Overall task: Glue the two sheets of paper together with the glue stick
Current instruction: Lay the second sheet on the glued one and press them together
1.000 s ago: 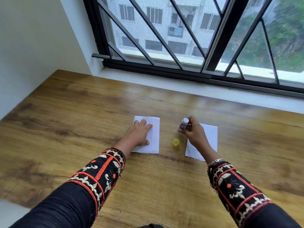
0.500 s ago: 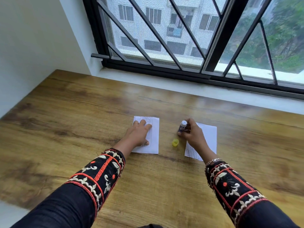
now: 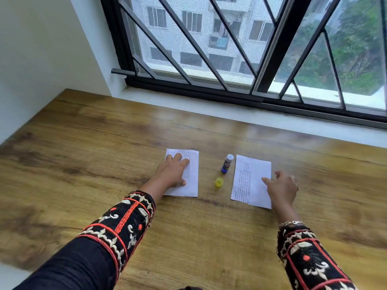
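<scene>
Wooden tabletop (image 3: 209, 237) under a barred window (image 3: 230, 49) carries the work. Spread fingers (image 3: 180, 159) of the left hand (image 3: 173, 173) press the left sheet (image 3: 193, 174) flat; the right hand (image 3: 281, 188), loosely open and holding nothing, rests at the right sheet (image 3: 251, 181) by its far edge. Between the sheets stands the uncapped glue stick (image 3: 227, 163), its yellow cap (image 3: 219, 182) just beside. A careless sweep could likely topple the stick or smear glue.

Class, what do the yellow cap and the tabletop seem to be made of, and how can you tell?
Yellow cap: probably translucent plastic; it glows and looks moulded. Tabletop: wood or wood-look laminate, smooth with a slight sheen; grain and knots show.
</scene>
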A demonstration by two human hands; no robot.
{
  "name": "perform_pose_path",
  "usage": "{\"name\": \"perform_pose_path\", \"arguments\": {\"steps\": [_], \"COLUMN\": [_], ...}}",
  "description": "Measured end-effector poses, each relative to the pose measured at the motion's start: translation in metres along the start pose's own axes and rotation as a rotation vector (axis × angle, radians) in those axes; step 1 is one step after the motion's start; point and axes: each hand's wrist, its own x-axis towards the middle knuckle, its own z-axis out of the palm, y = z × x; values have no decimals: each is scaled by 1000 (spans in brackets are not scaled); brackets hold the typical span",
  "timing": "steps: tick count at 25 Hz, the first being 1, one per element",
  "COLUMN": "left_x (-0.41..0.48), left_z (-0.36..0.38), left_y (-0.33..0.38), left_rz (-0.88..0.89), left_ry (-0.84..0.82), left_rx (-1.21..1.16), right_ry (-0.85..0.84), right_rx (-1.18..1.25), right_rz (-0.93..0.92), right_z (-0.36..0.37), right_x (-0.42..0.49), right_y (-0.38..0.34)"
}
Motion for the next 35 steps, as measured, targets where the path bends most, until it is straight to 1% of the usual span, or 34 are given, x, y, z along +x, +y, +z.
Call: {"name": "perform_pose_path", "arguments": {"steps": [3, 7, 9, 12, 14, 16, 18, 20, 23, 24, 25, 26, 27, 28, 29, 30, 31, 32, 34, 35], "left_x": [-1, -2, -2, -3, -4, -5, -4, -3, -6, -8, -11, -15, -21, -28, -35, -39, -43, -47, -52, -52], "left_z": [0, 0, 0, 2, 4, 6, 6, 5, 2, -2, -6, -12, -22, -34, -47, -56, -63, -69, -75, -74], "left_y": [1, 1, 1, 2, 3, 5, 7, 9, 10, 12, 14, 19, 25, 32, 38, 42, 43, 42, 38, 35], "left_rz": [-4, -7, -8, -18, -38, -46, -23, -8, -3, 6, 10, -7, -39, -54, -46, -22, 31, 91, 162, 158], "left_ry": [-4, -6, -15, -22, -2, 31, 83, 109, 106, 134, 204, 299, 382, 414, 403, 369, 324, 289, 263, 269], "left_rx": [-3, -8, -20, -53, -58, -14, 90, 175, 206, 155, 7, -266, -634, -1032, -1372, -1589, -1720, -1803, -1879, -1882], "right_ry": [-72, -69, -58, -60, -65, -58, -24, 49, 143, 165, 180, 188, 190, 185, 171, 150, 119, 80, 1, -39], "right_rx": [-129, -131, -84, 54, 165, 256, 311, 294, 221, 195, 172, 153, 133, 105, 69, 31, -6, -37, -76, -85], "right_rz": [59, 68, 63, 46, 52, 31, -24, -124, -349, -429, -510, -592, -674, -756, -836, -909, -963, -994, -1012, -1013], "right_z": [7, 10, 9, 3, -10, -28, -48, -66, -81, -82, -80, -76, -70, -63, -54, -45, -35, -26, -11, -5], "right_x": [-2, 0, 0, -2, -2, -1, -1, -7, -26, -36, -46, -57, -68, -79, -89, -98, -106, -112, -121, -124], "right_y": [-1, -7, -7, -7, -9, -15, -29, -49, -88, -102, -114, -125, -135, -144, -150, -154, -157, -158, -158, -158]}}
